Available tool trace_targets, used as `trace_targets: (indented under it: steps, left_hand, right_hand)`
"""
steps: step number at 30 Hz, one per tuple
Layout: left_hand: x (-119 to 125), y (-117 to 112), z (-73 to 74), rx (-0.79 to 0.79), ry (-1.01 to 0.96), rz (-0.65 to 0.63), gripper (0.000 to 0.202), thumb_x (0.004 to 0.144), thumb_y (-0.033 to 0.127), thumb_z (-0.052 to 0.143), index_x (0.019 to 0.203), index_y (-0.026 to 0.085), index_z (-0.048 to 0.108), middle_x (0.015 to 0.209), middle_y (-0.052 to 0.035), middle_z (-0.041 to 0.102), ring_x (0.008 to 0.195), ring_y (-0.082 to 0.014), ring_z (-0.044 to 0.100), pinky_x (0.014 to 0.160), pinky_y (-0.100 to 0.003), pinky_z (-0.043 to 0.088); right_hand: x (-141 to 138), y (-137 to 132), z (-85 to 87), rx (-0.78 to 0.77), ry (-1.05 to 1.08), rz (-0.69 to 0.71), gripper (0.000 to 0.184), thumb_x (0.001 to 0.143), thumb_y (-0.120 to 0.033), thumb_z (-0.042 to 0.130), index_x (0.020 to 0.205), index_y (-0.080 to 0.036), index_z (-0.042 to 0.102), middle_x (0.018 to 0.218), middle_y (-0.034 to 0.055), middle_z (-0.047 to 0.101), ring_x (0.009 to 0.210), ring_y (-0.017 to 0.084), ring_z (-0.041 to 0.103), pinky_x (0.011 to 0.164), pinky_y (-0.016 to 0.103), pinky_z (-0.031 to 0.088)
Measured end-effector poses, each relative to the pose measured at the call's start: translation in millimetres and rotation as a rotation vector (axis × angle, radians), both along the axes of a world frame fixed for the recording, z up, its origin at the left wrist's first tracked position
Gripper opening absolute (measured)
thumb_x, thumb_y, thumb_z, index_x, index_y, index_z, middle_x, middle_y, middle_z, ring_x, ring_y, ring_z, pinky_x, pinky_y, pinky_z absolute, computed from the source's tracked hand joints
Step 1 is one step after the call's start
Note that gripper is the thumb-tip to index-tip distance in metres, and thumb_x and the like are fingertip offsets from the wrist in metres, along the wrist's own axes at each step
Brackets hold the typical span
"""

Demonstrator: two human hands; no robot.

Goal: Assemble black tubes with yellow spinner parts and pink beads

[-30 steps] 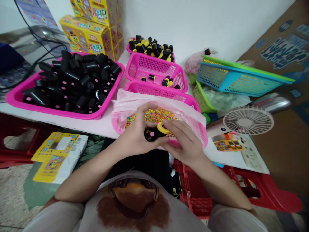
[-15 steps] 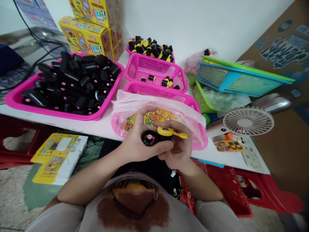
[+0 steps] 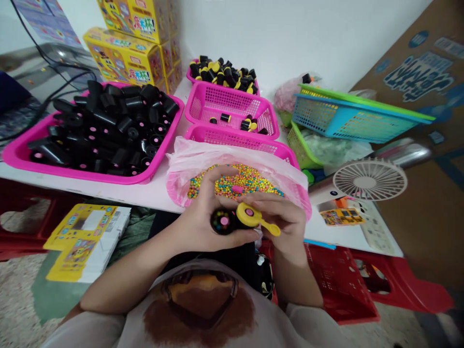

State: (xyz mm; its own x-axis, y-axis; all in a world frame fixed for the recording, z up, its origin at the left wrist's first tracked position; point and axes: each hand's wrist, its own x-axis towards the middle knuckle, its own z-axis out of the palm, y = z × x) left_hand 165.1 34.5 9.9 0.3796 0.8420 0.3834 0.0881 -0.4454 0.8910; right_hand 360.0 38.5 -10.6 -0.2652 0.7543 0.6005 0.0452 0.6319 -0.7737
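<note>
My left hand [image 3: 197,220] is wrapped round a black cup [image 3: 222,221] with a pink centre and small coloured beads inside. Its thumb stretches below a black cap with a yellow lid [image 3: 249,214], right beside the cup. The lid's yellow tab points down to the right. My right hand [image 3: 286,217] has its fingers curled at the cap's right side; part of their grip is hidden. Behind both hands, many coloured beads [image 3: 203,181] fill a plastic-lined pink basket [image 3: 302,205]. A small pink piece [image 3: 237,189] lies on the beads.
A large pink tray [image 3: 90,176] of black cups stands at left. Behind the beads are a pink basket [image 3: 195,104] with several caps and another full one. Yellow boxes [image 3: 123,55] are stacked at the back. At right are a fan [image 3: 369,180] and a blue basket [image 3: 355,121].
My right hand has shifted right and turned over the cap, so the yellow lid now faces up more and its tab hangs lower. The cup has moved slightly down with my left hand.
</note>
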Motion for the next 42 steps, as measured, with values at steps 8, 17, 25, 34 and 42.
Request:
trace_targets:
  steps: [8, 17, 25, 34, 42]
  left_hand:
    - [-4, 10, 3.7, 0.241, 0.105, -0.006, 0.042, 0.088, 0.036, 0.082, 0.122, 0.026, 0.059, 0.130, -0.0095, 0.069, 0.112, -0.0247, 0.074, 0.111, -0.049, 0.055]
    - [-12, 13, -2.4, 0.128, 0.107, -0.112, 0.083, 0.090, 0.037, 0.082, 0.155, 0.028, 0.031, 0.127, -0.0119, 0.077, 0.133, -0.0288, 0.067, 0.114, -0.050, 0.053]
    - [-18, 29, -2.8, 0.018, 0.159, 0.047, 0.048, 0.089, 0.046, 0.080, 0.129, 0.023, 0.066, 0.117, -0.0088, 0.081, 0.117, -0.0268, 0.076, 0.102, -0.039, 0.059]
    - [-21, 28, 0.3, 0.085, 0.178, 0.107, 0.030, 0.091, 0.040, 0.075, 0.081, 0.021, 0.055, 0.074, 0.0031, 0.061, 0.066, -0.0133, 0.059, 0.064, -0.026, 0.046]
    - [-22, 29, -8.4, 0.171, 0.219, 0.058, 0.020, 0.103, 0.028, 0.057, 0.116, 0.024, 0.042, 0.110, -0.0050, 0.061, 0.092, -0.0156, 0.063, 0.078, -0.030, 0.052]
  right_hand:
    - [8, -2, 17.9, -0.583, 0.148, 0.174, 0.048, 0.085, -0.054, 0.084, 0.126, -0.030, 0.075, 0.129, 0.0090, 0.079, 0.117, 0.024, 0.077, 0.096, 0.039, 0.066]
    - [10, 12, 28.9, -1.023, 0.063, 0.362, 0.056, 0.074, -0.043, 0.094, 0.124, -0.022, 0.075, 0.111, 0.0083, 0.082, 0.084, 0.018, 0.080, 0.071, 0.028, 0.068]
    - [35, 168, 50.6, -0.543, -0.044, -0.304, 0.047, 0.093, -0.022, 0.076, 0.138, -0.021, 0.063, 0.137, 0.0110, 0.074, 0.110, 0.017, 0.077, 0.089, 0.028, 0.063]
    - [61, 106, 94.2, -0.427, -0.439, 0.022, 0.018, 0.091, -0.036, 0.078, 0.106, -0.028, 0.079, 0.090, 0.0003, 0.083, 0.073, 0.017, 0.077, 0.067, 0.030, 0.063]
    - [67, 80, 47.0, -0.306, -1.434, 0.041, 0.011, 0.080, -0.014, 0.076, 0.075, -0.022, 0.082, 0.072, 0.0057, 0.080, 0.064, 0.022, 0.071, 0.061, 0.032, 0.049]
